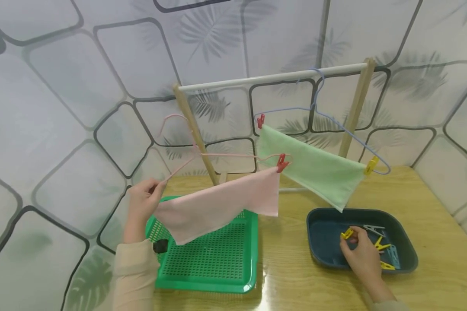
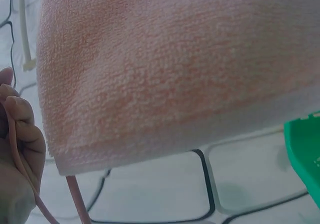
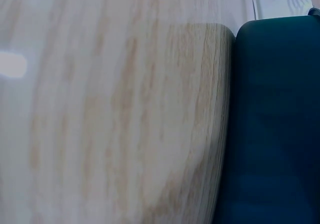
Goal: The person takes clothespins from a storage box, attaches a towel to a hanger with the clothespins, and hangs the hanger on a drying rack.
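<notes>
My left hand (image 1: 145,196) grips the left end of a pink hanger (image 1: 227,154), held in the air. A pink cloth (image 1: 225,196) hangs along it, its right corner fixed by a red clothespin (image 1: 282,163). The cloth's left corner is just by my left hand; I cannot tell whether the fingers hold it too. In the left wrist view the pink cloth (image 2: 175,69) fills most of the frame, beside the left hand (image 2: 22,154). My right hand (image 1: 362,255) pinches a yellow clothespin (image 1: 347,233) over the dark blue tray (image 1: 323,255).
A green basket (image 1: 253,259) stands below the pink cloth. Several clothespins (image 1: 393,255) lie in the tray. Behind, a blue hanger (image 1: 342,125) hangs from the white rod (image 1: 264,79), bearing a green cloth (image 1: 315,164) with a red and a yellow clothespin.
</notes>
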`<state>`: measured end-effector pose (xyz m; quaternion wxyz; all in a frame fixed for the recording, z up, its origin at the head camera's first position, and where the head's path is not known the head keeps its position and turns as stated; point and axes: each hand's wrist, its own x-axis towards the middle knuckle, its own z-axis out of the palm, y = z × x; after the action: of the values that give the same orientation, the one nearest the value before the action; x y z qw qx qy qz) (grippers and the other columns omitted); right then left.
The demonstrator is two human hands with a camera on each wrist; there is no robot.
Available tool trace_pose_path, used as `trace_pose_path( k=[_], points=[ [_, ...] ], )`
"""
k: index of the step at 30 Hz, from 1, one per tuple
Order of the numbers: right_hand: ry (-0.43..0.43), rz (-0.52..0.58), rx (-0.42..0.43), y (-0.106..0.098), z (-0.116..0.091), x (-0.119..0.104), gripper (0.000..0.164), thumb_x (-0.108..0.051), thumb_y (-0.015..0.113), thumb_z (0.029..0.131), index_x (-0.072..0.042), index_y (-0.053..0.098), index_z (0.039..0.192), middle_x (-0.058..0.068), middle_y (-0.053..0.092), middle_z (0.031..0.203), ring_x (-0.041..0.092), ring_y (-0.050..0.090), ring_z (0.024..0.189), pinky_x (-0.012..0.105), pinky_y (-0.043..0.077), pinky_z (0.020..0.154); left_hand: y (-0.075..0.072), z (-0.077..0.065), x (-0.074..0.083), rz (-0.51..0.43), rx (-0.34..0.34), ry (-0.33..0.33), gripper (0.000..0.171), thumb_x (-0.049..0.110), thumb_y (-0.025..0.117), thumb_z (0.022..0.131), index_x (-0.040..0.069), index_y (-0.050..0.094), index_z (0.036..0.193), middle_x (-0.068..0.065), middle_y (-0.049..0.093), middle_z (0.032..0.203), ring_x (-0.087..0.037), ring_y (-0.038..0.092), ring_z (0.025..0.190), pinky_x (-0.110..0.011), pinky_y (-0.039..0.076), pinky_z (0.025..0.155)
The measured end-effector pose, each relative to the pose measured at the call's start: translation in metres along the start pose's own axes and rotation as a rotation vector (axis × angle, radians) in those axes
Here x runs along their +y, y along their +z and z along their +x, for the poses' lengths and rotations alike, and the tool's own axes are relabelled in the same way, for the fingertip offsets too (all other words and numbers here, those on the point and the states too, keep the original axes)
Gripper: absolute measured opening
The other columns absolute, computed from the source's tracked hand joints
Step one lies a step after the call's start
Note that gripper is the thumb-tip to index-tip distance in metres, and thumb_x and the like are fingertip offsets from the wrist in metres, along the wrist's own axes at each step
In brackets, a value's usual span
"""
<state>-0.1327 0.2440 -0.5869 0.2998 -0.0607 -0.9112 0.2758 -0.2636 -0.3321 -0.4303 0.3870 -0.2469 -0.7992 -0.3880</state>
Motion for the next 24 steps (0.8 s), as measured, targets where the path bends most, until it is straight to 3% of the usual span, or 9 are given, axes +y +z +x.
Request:
trace_pose_path(
  k=[1,3,6,8,10,12,15,20,24],
  points=[
    [-0.003,0.0,0.007,0.002,-0.001,0.002,0.044,-0.018,0.064,0.061,-0.007,0.044,0.099,0.0,0.047,0.069,0.014,0.045,0.057,0.029,0.031,0.04,0.004,0.001,0.0,0.015,-0.006,-0.006,0.011,0.004,0.061,0.067,0.014,0.061,0.067,0.004,0.052,0.057,-0.005,0.041,0.045,-0.016,0.029,0.04],
    [-0.008,-0.002,0.013,0.005,-0.001,0.006,0.044,-0.018,0.064,0.061,-0.008,0.044,0.099,0.0,0.047,0.069,0.015,0.045,0.057,0.029,0.031,0.04,0.014,0.008,0.004,-0.065,0.0,0.033,0.013,0.002,0.061,0.067,0.015,0.062,0.07,0.007,0.052,0.059,0.0,0.041,0.048,-0.012,0.028,0.04],
    [-0.011,0.0,0.013,0.006,-0.002,0.008,0.044,-0.018,0.064,0.061,-0.008,0.044,0.099,0.0,0.047,0.07,0.015,0.045,0.057,0.029,0.031,0.04,0.018,0.032,0.069,-0.073,-0.058,-0.014,0.006,0.003,0.06,0.069,0.01,0.061,0.069,0.0,0.053,0.058,-0.007,0.042,0.047,-0.019,0.032,0.041],
    [-0.011,0.002,0.015,0.007,-0.002,0.009,0.044,-0.018,0.064,0.061,-0.008,0.044,0.099,0.0,0.047,0.07,0.015,0.045,0.057,0.03,0.031,0.04,0.022,0.044,0.107,-0.045,-0.074,0.004,0.003,0.005,0.06,0.069,0.008,0.06,0.067,-0.001,0.052,0.056,-0.009,0.041,0.046,-0.02,0.032,0.04],
    [-0.011,0.001,0.019,0.007,-0.002,0.009,0.045,-0.018,0.064,0.061,-0.008,0.044,0.099,0.0,0.047,0.07,0.015,0.045,0.057,0.03,0.031,0.04,0.023,0.059,0.151,0.05,-0.118,-0.023,0.005,0.005,0.06,0.069,0.004,0.059,0.064,-0.004,0.051,0.055,-0.013,0.04,0.045,-0.027,0.034,0.041],
    [-0.009,-0.003,0.019,0.006,-0.001,0.01,0.045,-0.017,0.065,0.06,-0.008,0.044,0.099,0.0,0.047,0.07,0.015,0.045,0.057,0.03,0.031,0.041,0.029,0.067,0.17,0.109,-0.139,0.006,0.006,0.005,0.06,0.069,0.002,0.058,0.063,-0.004,0.051,0.055,-0.012,0.04,0.046,-0.026,0.034,0.041],
    [-0.004,-0.002,0.02,0.005,0.0,0.008,0.045,-0.016,0.065,0.059,-0.008,0.044,0.099,0.0,0.047,0.07,0.015,0.045,0.057,0.031,0.032,0.041,0.038,0.075,0.182,0.136,-0.187,0.002,0.008,0.009,0.058,0.071,0.004,0.058,0.065,-0.003,0.051,0.056,-0.011,0.04,0.047,-0.028,0.035,0.042],
    [0.005,0.042,0.022,0.002,0.0,0.006,0.046,-0.015,0.066,0.057,-0.007,0.043,0.096,0.003,0.048,0.07,0.018,0.046,0.056,0.032,0.031,0.041,0.062,0.078,0.17,-0.032,-0.216,0.012,0.01,0.021,0.055,0.074,0.014,0.06,0.068,0.002,0.05,0.059,-0.011,0.039,0.047,-0.026,0.032,0.043],
    [0.025,0.034,0.017,0.004,-0.001,0.01,0.046,-0.014,0.067,0.057,-0.007,0.042,0.095,0.003,0.048,0.069,0.019,0.046,0.058,0.033,0.032,0.043,0.073,0.084,0.181,-0.018,-0.231,0.059,0.011,0.021,0.056,0.073,0.013,0.06,0.067,0.004,0.049,0.058,-0.007,0.038,0.047,-0.022,0.032,0.042]
  ],
)
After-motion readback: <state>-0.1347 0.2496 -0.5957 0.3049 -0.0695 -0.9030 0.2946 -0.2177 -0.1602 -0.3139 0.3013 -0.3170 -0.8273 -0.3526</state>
